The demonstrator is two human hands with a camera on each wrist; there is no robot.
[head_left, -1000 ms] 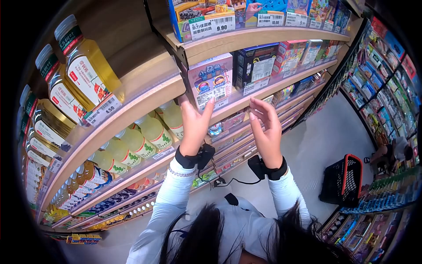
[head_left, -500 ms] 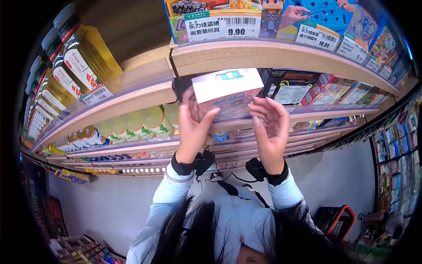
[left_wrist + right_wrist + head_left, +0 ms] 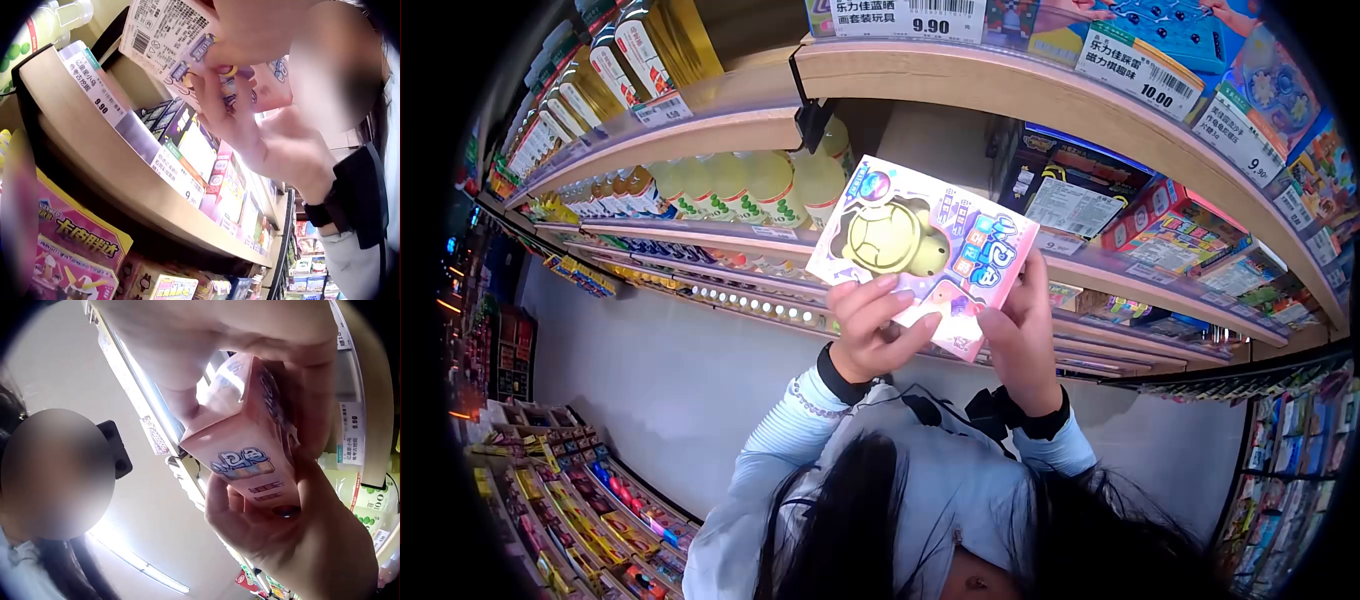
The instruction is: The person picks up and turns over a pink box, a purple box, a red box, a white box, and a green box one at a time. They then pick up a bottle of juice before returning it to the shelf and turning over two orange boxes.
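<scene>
Both hands hold a pink and white toy box [image 3: 1000, 215] up in front of the shelves, tilted, with a green turtle on its front. My left hand [image 3: 872, 325] grips its lower left edge, fingertips and thumb over the front. At the lower right corner my right hand [image 3: 1022, 340] pinches it, thumb on the front and fingers behind. In the left wrist view the box's printed back [image 3: 169, 31] with a barcode shows. The right wrist view looks at a pink end panel [image 3: 250, 465] between the two hands.
Behind the box runs a wooden shelf [image 3: 1140, 255] with dark and red toy boxes [image 3: 1160, 225]. A higher shelf edge [image 3: 1040, 90] with price tags juts out above. Yellow-green drink bottles [image 3: 770, 190] stand to the left. Low snack racks [image 3: 580, 500] line the floor at lower left.
The box has come off the shelf toward me and turned so its turtle front faces up. My right hand, earlier apart from it, now grips it too. The head view has shifted.
</scene>
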